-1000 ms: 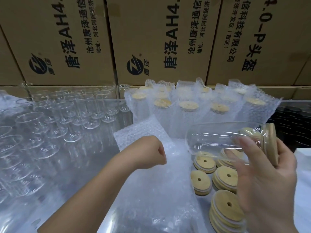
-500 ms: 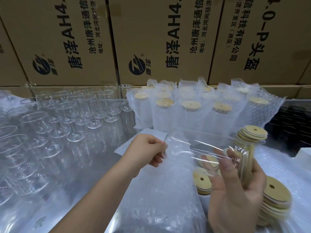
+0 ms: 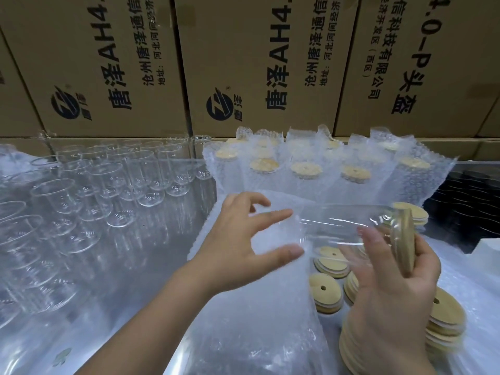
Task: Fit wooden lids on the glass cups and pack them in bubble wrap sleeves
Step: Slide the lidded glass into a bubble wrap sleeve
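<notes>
My right hand [image 3: 389, 288] curled round the lidded end of the glass cup [image 3: 338, 226], my left hand [image 3: 243, 239] spread wide at its base, cup lying sideways above the loose lids [image 3: 326, 293], its wooden lid [image 3: 403, 239] pointing right.

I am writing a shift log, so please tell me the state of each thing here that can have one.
held cup: lidded, on its side, not yet sleeved.
right hand: grips the held cup at its lid end.
left hand: fingers spread by the cup's base.
bare cups: upright, without lids.
packed cups: lidded, upright in sleeves.
loose lids: stacked, unused.
flat sleeves: empty, lying flat.
</notes>
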